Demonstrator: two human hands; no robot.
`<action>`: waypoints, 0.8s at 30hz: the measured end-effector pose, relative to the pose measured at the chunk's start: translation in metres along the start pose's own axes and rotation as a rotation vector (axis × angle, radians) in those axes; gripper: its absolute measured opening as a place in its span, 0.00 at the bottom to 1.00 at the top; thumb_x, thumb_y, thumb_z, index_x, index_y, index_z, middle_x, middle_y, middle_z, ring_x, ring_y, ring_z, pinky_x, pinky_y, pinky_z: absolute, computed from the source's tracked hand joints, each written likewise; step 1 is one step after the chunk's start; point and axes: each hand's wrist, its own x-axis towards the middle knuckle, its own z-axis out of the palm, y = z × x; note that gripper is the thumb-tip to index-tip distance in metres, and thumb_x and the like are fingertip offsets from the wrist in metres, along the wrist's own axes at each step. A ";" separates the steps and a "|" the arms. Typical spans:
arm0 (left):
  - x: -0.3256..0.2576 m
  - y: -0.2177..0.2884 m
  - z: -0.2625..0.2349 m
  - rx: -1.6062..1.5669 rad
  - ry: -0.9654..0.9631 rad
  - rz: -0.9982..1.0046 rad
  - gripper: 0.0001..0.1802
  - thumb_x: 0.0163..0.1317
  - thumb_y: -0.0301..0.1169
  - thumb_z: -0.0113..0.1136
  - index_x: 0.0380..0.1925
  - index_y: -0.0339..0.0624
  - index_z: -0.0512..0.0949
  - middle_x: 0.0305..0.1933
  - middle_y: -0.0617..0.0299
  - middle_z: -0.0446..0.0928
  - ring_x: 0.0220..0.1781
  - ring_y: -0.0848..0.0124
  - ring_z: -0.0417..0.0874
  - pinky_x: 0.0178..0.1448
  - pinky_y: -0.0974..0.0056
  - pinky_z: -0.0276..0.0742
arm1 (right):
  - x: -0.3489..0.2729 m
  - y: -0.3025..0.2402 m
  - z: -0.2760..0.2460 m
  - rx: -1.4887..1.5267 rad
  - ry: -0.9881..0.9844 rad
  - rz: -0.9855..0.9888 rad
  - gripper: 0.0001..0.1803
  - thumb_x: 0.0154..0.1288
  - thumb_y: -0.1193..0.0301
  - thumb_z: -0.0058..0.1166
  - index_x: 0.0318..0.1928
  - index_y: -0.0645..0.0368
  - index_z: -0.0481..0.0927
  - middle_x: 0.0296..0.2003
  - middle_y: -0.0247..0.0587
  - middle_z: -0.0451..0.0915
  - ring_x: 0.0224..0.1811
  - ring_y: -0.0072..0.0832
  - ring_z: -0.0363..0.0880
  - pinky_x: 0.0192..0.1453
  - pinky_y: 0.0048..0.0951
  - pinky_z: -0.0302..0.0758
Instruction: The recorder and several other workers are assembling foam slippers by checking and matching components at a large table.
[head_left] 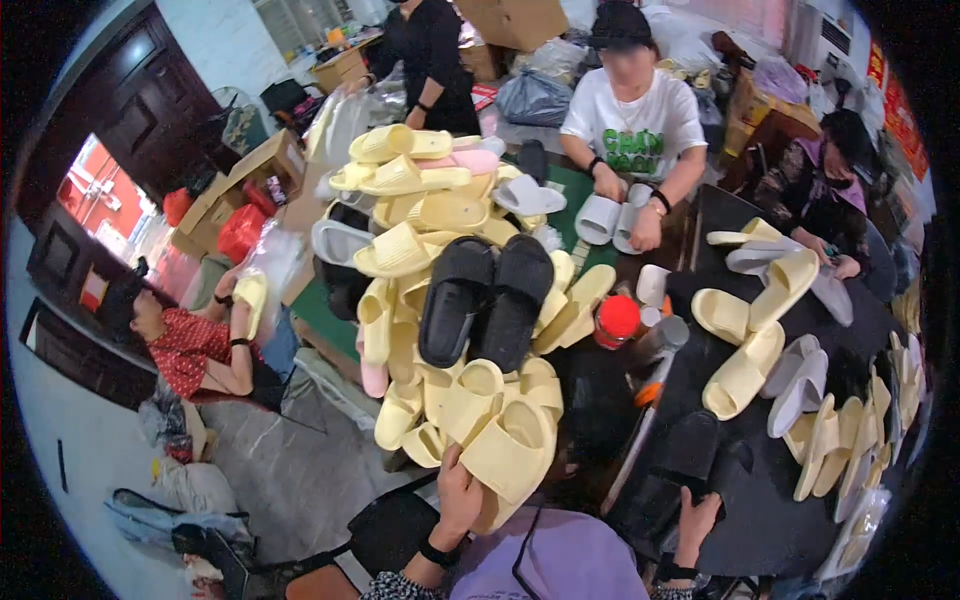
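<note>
My left hand (458,490) grips a pair of pale yellow slide sandals (508,452) by the side, just in front of my body. Beside the pair rises a heap of yellow slides (425,212). Two black slides (460,302) lie on top of the heap, soles down. At the near edge of the black table, my right hand (697,520) has its fingers curled on a black slide (685,447). It is dark against the tabletop, so its outline is hard to make out.
On the black table (650,385) are yellow slides (745,370), grey slides (795,370) and a row of upright slides (840,445). A red-lidded jar (617,322) stands between the work areas. Across from me, a person (640,120) handles light grey slides (600,218); other people work around.
</note>
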 end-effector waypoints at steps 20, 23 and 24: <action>0.132 -0.300 -0.230 0.772 0.373 -0.427 0.12 0.50 0.28 0.55 0.32 0.32 0.78 0.57 0.40 0.71 0.57 0.42 0.69 0.61 0.42 0.62 | 0.010 0.033 0.020 -0.253 0.018 -0.005 0.26 0.66 0.51 0.54 0.33 0.66 0.67 0.32 0.51 0.68 0.36 0.49 0.70 0.40 0.46 0.68; 0.182 -0.319 -0.238 0.717 0.297 -0.345 0.13 0.51 0.28 0.54 0.33 0.29 0.78 0.58 0.35 0.69 0.57 0.40 0.69 0.61 0.42 0.62 | 0.013 0.042 0.025 -0.197 0.004 0.005 0.25 0.67 0.54 0.54 0.31 0.67 0.66 0.30 0.49 0.65 0.34 0.46 0.66 0.41 0.42 0.65; 0.198 -0.322 -0.240 0.730 0.321 -0.278 0.13 0.51 0.28 0.53 0.34 0.28 0.77 0.59 0.32 0.68 0.57 0.39 0.69 0.61 0.42 0.63 | 0.015 0.045 0.028 -0.199 0.002 0.014 0.25 0.67 0.54 0.54 0.31 0.67 0.66 0.30 0.49 0.65 0.34 0.46 0.66 0.41 0.42 0.65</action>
